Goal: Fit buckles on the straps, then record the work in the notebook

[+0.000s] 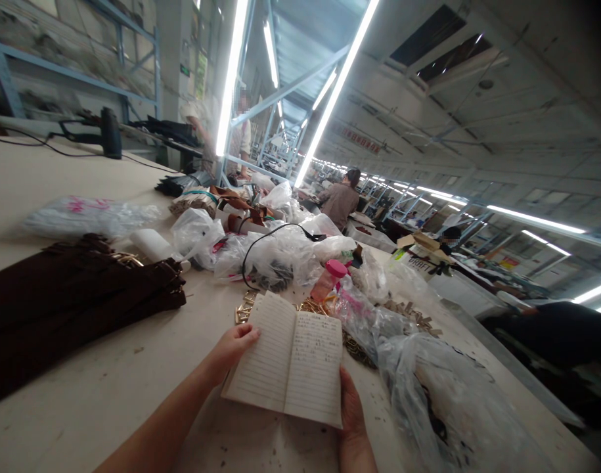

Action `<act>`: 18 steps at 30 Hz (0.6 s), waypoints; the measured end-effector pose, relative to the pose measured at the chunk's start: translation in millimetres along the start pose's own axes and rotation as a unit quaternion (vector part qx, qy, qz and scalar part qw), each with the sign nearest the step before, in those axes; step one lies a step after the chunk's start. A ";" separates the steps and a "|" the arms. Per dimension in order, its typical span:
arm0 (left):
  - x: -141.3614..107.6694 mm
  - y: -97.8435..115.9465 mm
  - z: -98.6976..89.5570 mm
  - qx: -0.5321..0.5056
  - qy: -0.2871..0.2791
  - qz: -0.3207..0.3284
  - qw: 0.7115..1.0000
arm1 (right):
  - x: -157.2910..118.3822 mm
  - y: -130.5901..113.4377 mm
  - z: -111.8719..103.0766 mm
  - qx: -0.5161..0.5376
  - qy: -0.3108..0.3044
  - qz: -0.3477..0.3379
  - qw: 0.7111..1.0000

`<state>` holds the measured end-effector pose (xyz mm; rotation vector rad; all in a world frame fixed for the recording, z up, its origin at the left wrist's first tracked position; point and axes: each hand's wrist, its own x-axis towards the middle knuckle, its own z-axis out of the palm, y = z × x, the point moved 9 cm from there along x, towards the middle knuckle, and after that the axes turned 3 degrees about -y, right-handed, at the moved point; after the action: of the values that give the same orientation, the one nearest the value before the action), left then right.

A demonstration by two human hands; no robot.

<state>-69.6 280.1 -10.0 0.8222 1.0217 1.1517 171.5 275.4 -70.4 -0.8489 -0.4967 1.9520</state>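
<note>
An open notebook (288, 368) with lined pages is held up above the table (192, 387). Handwriting covers the upper part of its right page, while the left page looks blank. My left hand (234, 351) is closed on the left page's edge, thumb on top. At the right edge, my right hand (350, 404) grips the notebook from the side, its fingers mostly hidden behind it. Just beyond the notebook lie gold-coloured metal buckles (312, 306) and a pink-lidded plastic jar (330, 281).
A stack of dark brown strips (78, 302) lies at left, near a bagged bundle (88, 217) and a black tumbler-like object (111, 133). Clear plastic bags (452, 387) fill the right side and the middle back. Another person (340, 199) is farther back.
</note>
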 end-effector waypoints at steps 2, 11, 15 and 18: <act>1.1 -1.7 0.3 -0.007 -0.003 -0.003 1.000 | -0.7 -1.4 0.2 -0.001 0.007 -0.008 1.000; -2.8 2.2 9.5 -0.057 -0.048 -0.010 0.997 | -4.7 -10.2 1.0 -0.085 0.035 -0.057 0.994; -7.4 7.7 14.8 -0.066 -0.068 -0.008 0.995 | -3.3 -5.6 2.2 -0.116 0.037 -0.039 0.992; -10.0 11.4 12.6 -0.062 -0.056 -0.007 0.996 | -2.9 -2.5 0.8 -0.123 0.047 -0.022 0.991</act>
<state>-62.4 272.9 6.8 0.7720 0.8539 1.1328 173.4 274.2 -67.1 -1.0694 -0.7038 1.8246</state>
